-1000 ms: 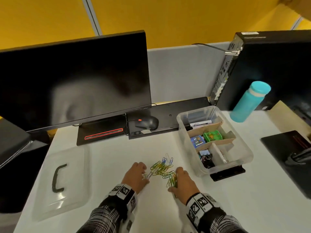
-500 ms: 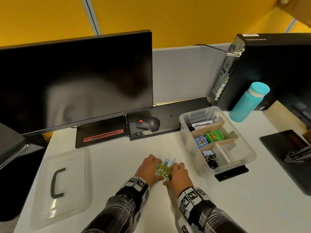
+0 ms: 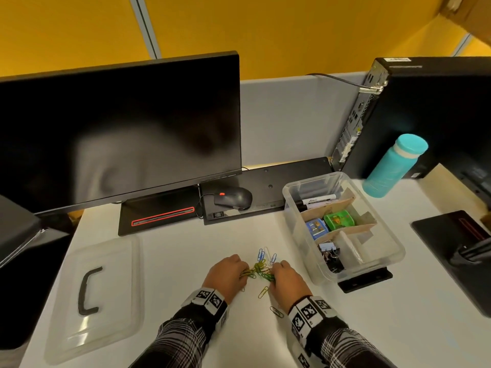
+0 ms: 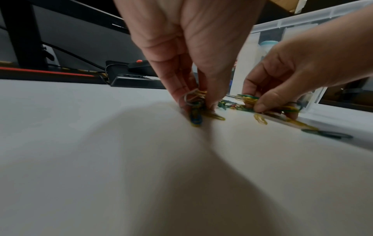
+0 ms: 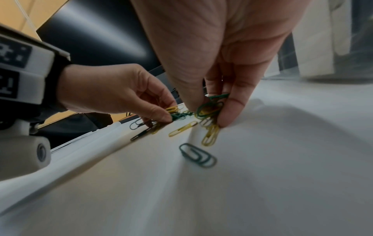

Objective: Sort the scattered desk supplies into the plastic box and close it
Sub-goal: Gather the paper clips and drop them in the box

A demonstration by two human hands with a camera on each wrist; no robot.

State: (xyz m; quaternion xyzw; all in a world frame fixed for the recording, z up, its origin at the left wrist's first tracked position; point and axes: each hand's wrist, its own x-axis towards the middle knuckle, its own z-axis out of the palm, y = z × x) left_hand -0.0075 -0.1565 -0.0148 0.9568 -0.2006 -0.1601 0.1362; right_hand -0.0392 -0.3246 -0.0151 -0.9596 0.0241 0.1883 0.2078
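Coloured paper clips (image 3: 261, 268) lie in a small heap on the white desk between my hands. My left hand (image 3: 225, 272) pinches a bunch of them (image 4: 194, 102) against the desk. My right hand (image 3: 285, 278) pinches green and yellow clips (image 5: 210, 107) just right of that. A few loose clips (image 3: 263, 292) lie nearer me; a dark one (image 5: 197, 155) sits alone. The clear plastic box (image 3: 393, 245) stands open to the right, with markers, small coloured tins and binder clips in cardboard compartments. Its clear lid (image 3: 93, 296) with a black handle lies at the left.
A black monitor (image 3: 119, 134) and its base fill the back left, with a mouse (image 3: 233, 199) behind the clips. A teal bottle (image 3: 393, 166) and a computer tower (image 3: 425, 110) stand at the back right. A black stand (image 3: 457, 248) lies at the right edge.
Both hands swept the spread clips together into a tight heap, then eased slightly apart while pinching bunches. A few clips were left behind nearer me.
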